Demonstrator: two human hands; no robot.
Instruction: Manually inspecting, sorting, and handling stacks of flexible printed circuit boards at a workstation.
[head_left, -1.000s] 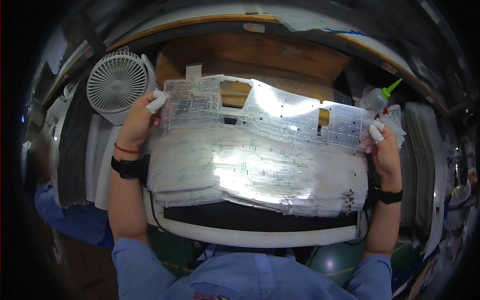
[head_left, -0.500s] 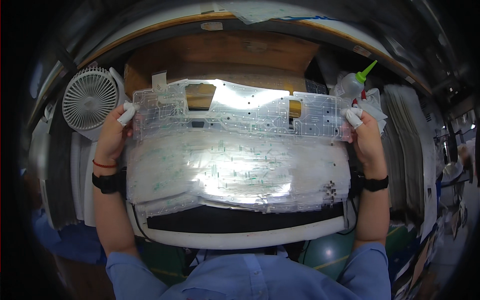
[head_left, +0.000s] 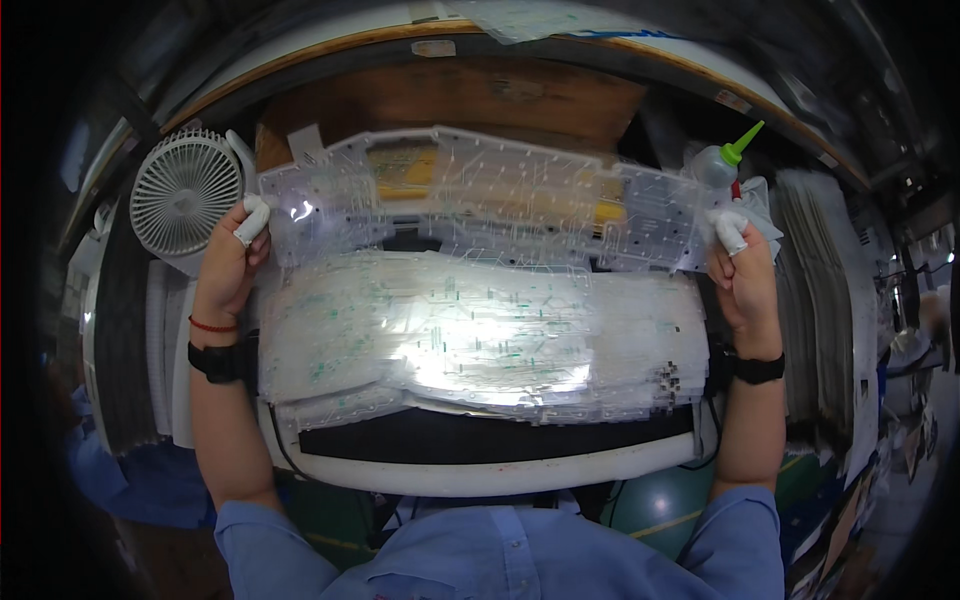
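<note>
A long, clear circuit film with fine traces, dots and cut-outs is stretched between my hands, bowed and tilted. My left hand pinches its left end between thumb and fingers, and my right hand grips the right end. White finger covers show on both hands. Just nearer than the held film lies a thick, uneven stack of similar clear films with green marks and a bright glare. A small tab stands up from the held film's upper left edge.
A white fan stands beyond my left hand. A squeeze bottle with a green nozzle is behind my right hand, near a crumpled white bag. Piled sheets line the right side. A brown board rises at the back.
The held film has tilted and bowed, its far edge moving away from me, and its bright glare has gone. Both hands keep hold, the right one shifting slightly rightward.
</note>
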